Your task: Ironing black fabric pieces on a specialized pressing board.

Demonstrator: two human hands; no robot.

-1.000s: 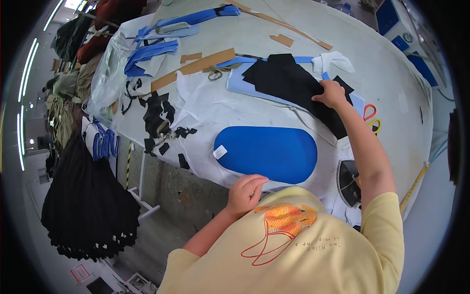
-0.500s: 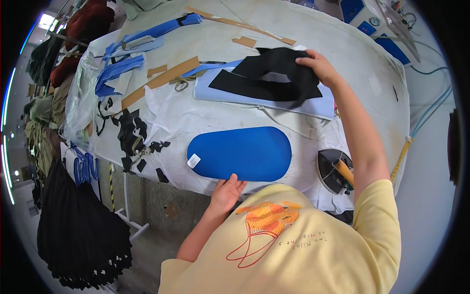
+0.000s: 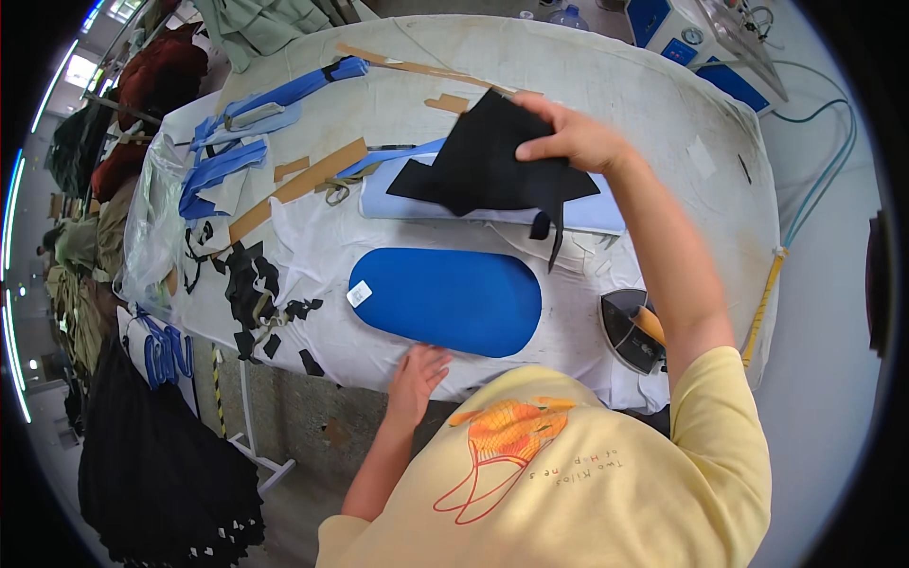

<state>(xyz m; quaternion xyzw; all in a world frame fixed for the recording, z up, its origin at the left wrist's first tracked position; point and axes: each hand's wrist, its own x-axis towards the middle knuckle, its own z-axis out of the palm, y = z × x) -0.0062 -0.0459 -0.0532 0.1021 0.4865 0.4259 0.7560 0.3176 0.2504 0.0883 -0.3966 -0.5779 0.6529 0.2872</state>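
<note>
My right hand (image 3: 573,135) pinches a black fabric piece (image 3: 492,156) between thumb and fingers. The piece hangs over a folded light-blue cloth (image 3: 379,194) on the far part of the table, with a narrow black end drooping toward me. More black fabric shows behind it, partly hidden. Nearer to me lies a flat blue oval pad (image 3: 445,301) with a small white label at its left end. Just below its front edge, my left hand (image 3: 418,379) rests with fingers stretched out, holding nothing.
An iron (image 3: 632,327) with a wooden handle stands at the right on the white-covered table (image 3: 682,218). Black scraps (image 3: 251,284), cardboard strips (image 3: 308,183) and blue fabric strips (image 3: 275,99) lie to the left. A yellow tape measure (image 3: 763,308) hangs along the right edge.
The black fabric has been raised and its top piece turned, so it now hangs from my right hand. My left hand has slid left and down off the blue pad's edge.
</note>
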